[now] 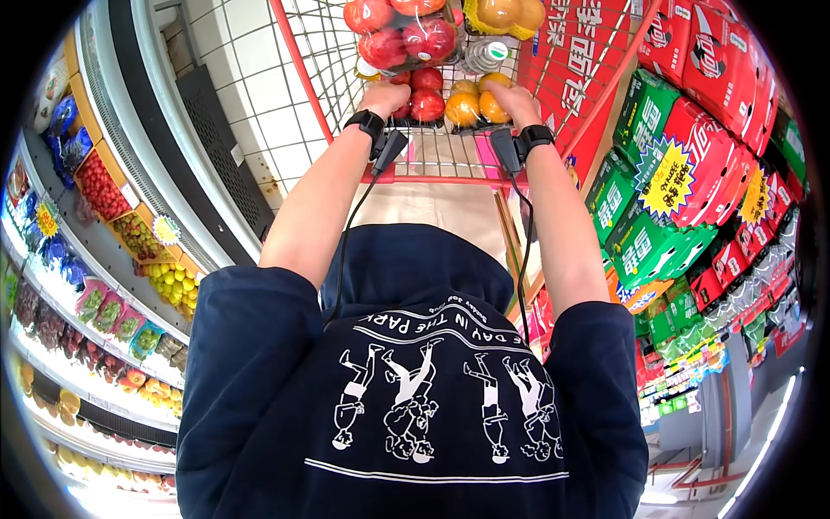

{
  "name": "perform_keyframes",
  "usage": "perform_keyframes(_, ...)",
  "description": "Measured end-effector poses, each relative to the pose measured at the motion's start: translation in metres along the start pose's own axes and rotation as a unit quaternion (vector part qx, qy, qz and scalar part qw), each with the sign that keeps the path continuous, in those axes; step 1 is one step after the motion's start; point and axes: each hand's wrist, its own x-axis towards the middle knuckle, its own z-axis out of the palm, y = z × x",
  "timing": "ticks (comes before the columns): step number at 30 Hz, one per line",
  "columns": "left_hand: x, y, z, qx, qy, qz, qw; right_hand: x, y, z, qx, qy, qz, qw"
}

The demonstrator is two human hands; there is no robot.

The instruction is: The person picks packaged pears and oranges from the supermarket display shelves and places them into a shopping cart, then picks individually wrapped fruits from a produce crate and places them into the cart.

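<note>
In the head view my left hand (380,97) grips the outer side of a pack of red apples (427,105), its fingers partly hidden behind the fruit. My right hand (520,102) is closed on the side of a pack of oranges (462,109). The two packs are side by side over the near end of a shopping cart (450,180) with a red handle bar. Farther inside the cart lie a larger bag of red fruit (406,43), a bag of yellow-orange fruit (501,14) and a clear plastic package (484,56).
At left, a long refrigerated shelf (203,216) displays red berries (105,184), green grapes (143,235) and yellow-green fruit (173,285). Stacked red drink cartons (722,65) and green ones (644,246) crowd the right side, close to the cart. White tiles (246,52) cover the floor.
</note>
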Motion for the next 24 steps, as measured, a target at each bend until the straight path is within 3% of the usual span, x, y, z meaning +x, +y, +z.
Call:
perform_keyframes(5, 0.014, -0.008, 0.010, 0.023, 0.029, -0.016, 0.999, 0.011, 0.007, 0.009, -0.006, 0.024, -0.006, 1.000)
perform_keyframes(6, 0.011, -0.007, 0.002, 0.005, -0.043, -0.026, 0.999, 0.014, 0.009, 0.011, 0.015, 0.013, 0.006, 1.000)
perform_keyframes(10, -0.013, 0.003, 0.000, 0.026, 0.006, -0.010, 1.000, 0.021, 0.016, 0.022, 0.059, 0.041, 0.024, 0.997)
perform_keyframes(15, -0.018, -0.003, 0.000, -0.099, -0.069, 0.178, 0.977, 0.002, 0.002, 0.016, 0.022, 0.076, -0.042, 0.996)
perform_keyframes(17, -0.095, 0.038, -0.034, -0.069, -0.093, 0.130, 0.985, -0.016, 0.002, 0.007, 0.010, 0.077, -0.121, 0.990)
perform_keyframes(18, -0.100, 0.041, -0.039, -0.050, -0.106, 0.119, 0.986, -0.009, 0.004, 0.012, -0.019, 0.090, -0.112, 0.990)
perform_keyframes(19, -0.112, 0.044, -0.043, -0.074, -0.113, 0.150, 0.979, 0.007, 0.015, 0.020, -0.050, 0.095, -0.160, 0.981)
perform_keyframes(21, -0.143, 0.059, -0.062, -0.084, -0.167, 0.146, 0.971, -0.012, 0.009, 0.014, -0.036, 0.121, -0.116, 0.985)
perform_keyframes(24, -0.168, 0.061, -0.071, -0.138, -0.153, 0.192, 0.960, -0.031, -0.003, -0.003, -0.022, 0.073, -0.114, 0.990)
